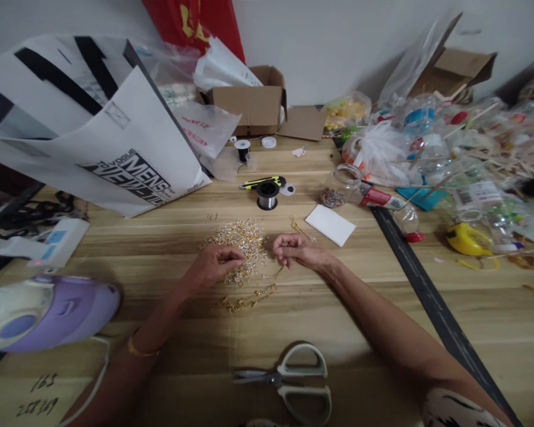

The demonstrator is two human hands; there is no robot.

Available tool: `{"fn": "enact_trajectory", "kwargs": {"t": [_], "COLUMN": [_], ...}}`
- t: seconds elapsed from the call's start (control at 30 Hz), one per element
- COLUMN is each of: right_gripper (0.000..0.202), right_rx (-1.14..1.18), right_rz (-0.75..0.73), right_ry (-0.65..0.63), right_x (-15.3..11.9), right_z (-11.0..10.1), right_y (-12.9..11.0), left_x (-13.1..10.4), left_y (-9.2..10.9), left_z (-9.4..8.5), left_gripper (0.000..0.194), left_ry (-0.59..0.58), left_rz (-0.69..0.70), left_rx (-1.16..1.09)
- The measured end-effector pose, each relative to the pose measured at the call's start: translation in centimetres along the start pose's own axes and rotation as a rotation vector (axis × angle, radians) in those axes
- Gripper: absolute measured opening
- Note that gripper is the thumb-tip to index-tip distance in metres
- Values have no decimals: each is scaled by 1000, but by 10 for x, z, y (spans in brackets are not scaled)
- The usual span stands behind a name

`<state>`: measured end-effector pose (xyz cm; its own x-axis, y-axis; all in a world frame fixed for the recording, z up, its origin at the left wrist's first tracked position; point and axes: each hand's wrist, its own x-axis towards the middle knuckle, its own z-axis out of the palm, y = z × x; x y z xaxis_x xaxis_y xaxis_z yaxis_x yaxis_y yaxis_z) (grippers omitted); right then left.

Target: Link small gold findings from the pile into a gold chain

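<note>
A pile of small gold and clear beads (pixel 244 240) lies on the wooden table. My left hand (pixel 216 262) is over the pile's left edge, thumb and fingers pinched together; anything between them is too small to make out. Just right of the pile is my right hand (pixel 296 249), its fingers curled closed, with a thin gold strand (pixel 279 271) hanging or lying under it. A gold chain (pixel 249 298) rests below the pile. Another short gold piece (pixel 296 224) lies above my right hand, beside a white card (pixel 330 225).
Scissors (pixel 289 379) lie near the front. Behind the pile are a wire spool (pixel 267 196), a yellow cutter (pixel 260 182) and a bead jar (pixel 340 185). A paper bag (pixel 129 154) and purple appliance (pixel 71 311) stand left; plastic bottles (pixel 427 145) crowd the right.
</note>
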<state>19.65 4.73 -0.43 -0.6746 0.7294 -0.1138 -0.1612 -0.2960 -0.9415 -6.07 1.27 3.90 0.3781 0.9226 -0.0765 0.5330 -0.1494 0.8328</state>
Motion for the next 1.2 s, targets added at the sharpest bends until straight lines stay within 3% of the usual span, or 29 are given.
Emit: {"fn": "enact_trajectory", "kwargs": {"t": [0.43, 0.83, 1.2], "right_gripper": [24, 23, 24], "right_rx": [-28, -28, -24], "right_rz": [4, 1, 5], "right_ry": [7, -7, -8], "right_x": [0, -1, -1], "right_z": [1, 1, 2], "right_y": [0, 0, -1], "left_x": [4, 4, 10], "left_y": [2, 9, -2], "left_z": [7, 7, -8], "left_gripper": [13, 11, 14], "left_ry": [-17, 29, 116], "left_rz": [-4, 17, 63], "left_rx": [-65, 49, 122]}}
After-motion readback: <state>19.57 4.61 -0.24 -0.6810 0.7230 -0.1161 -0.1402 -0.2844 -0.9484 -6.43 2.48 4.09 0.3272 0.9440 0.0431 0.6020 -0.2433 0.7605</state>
